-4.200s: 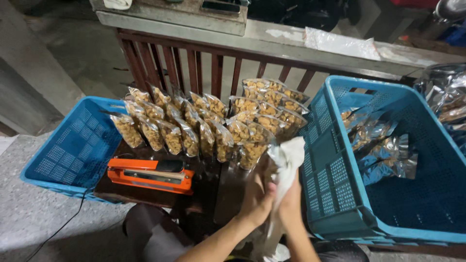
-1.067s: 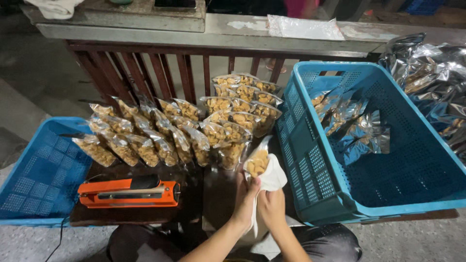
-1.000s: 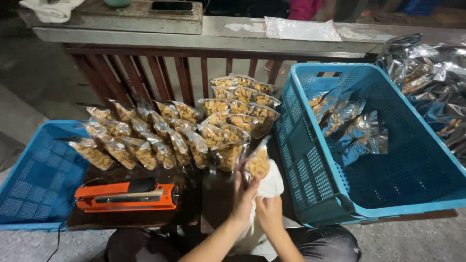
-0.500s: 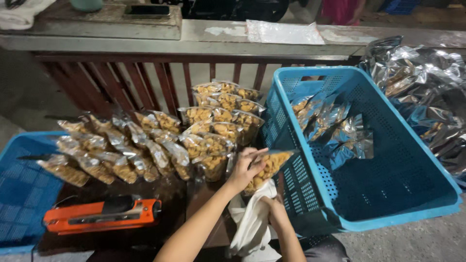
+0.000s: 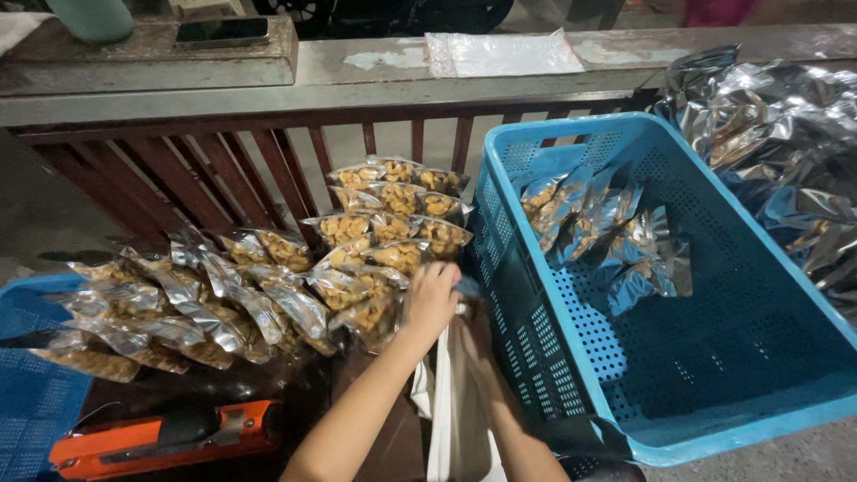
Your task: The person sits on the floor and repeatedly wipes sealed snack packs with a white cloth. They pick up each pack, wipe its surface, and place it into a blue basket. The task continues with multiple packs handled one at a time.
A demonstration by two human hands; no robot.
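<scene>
Reaching forward, my left hand [image 5: 433,299] rests with curled fingers on the front edge of the pouches [image 5: 357,268], and it seems to pinch one pouch there, though the fingertips are hidden behind the knuckles, so I cannot tell the grip for sure. My right hand [image 5: 473,366] is lower, mostly covered by the left forearm and by a white cloth [image 5: 442,419]; I cannot tell if it is closed or loose.

The pouches lie in overlapping rows on a dark surface [image 5: 268,379], between the small blue basket [image 5: 36,411] at the left and the big blue crate [image 5: 571,357] at the right. Each one is a flat packet with a clear front and a silver foil back, filled with pale, lumpy snack pieces. I judge them light and soft in the body, but crackly and a little slippery on the film. The contents look brittle, so a hard squeeze in the middle could crush them. The flat top strip above the filling seems the best place to take hold, with thumb and finger.

The crate is stiff perforated plastic and carries a few more pouches [image 5: 607,241] against its far wall. Beside it, at the right, is a heap of crumpled foil bags [image 5: 786,152]. An orange sealer [image 5: 161,437] with a black handle lies near me on the surface. Behind the rows stands a railing [image 5: 223,170] of dark red slats under a grey ledge [image 5: 375,76].
</scene>
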